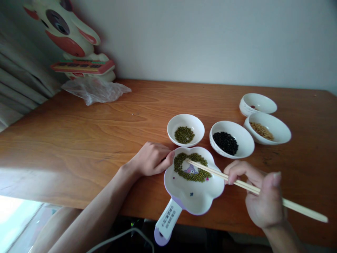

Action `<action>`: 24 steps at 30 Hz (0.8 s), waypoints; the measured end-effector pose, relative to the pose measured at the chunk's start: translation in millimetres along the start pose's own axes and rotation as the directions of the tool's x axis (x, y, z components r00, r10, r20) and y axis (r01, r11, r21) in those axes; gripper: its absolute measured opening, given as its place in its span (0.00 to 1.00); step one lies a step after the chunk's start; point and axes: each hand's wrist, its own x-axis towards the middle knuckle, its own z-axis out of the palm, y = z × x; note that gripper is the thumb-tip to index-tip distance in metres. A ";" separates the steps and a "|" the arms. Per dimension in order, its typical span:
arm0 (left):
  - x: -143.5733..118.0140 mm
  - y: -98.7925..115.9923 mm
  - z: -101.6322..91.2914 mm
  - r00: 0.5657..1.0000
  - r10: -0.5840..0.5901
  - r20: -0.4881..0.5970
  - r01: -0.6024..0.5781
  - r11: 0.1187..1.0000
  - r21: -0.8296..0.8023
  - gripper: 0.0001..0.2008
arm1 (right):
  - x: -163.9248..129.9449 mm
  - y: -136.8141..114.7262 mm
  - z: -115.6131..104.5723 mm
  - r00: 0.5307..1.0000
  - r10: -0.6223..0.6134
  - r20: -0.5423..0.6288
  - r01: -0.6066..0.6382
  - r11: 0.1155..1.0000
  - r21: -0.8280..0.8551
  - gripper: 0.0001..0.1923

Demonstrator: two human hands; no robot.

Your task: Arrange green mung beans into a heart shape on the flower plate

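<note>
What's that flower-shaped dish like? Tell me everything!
The flower-shaped dish looks glossy, maybe plastic or ceramic: white inside, with a lilac rim and a lilac handle bearing a white label. Mung beans curve around its printed cartoon figure. It sits upright on the wooden table, handle jutting past the near edge. The left hand touches its rim, and chopsticks reach to the beans.

lilac-rimmed white dish [181,191], green beans [195,176], black beans [225,143], pale-yellow chopsticks [210,170], brown wood-grained table [118,123]
</note>
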 end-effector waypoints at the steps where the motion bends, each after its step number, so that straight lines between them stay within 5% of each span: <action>1: 0.2 0.0 0.2 1.000 0.003 -0.002 -0.003 1.000 -0.003 0.21 | -0.1 -1.6 -0.8 1.000 -0.007 -0.008 0.007 1.000 0.001 0.37; 24: 0.3 -0.8 -0.2 1.000 0.016 -0.015 -0.017 1.000 -0.017 0.21 | -3.6 -5.9 -3.8 1.000 -0.017 0.006 0.017 0.999 -0.038 0.39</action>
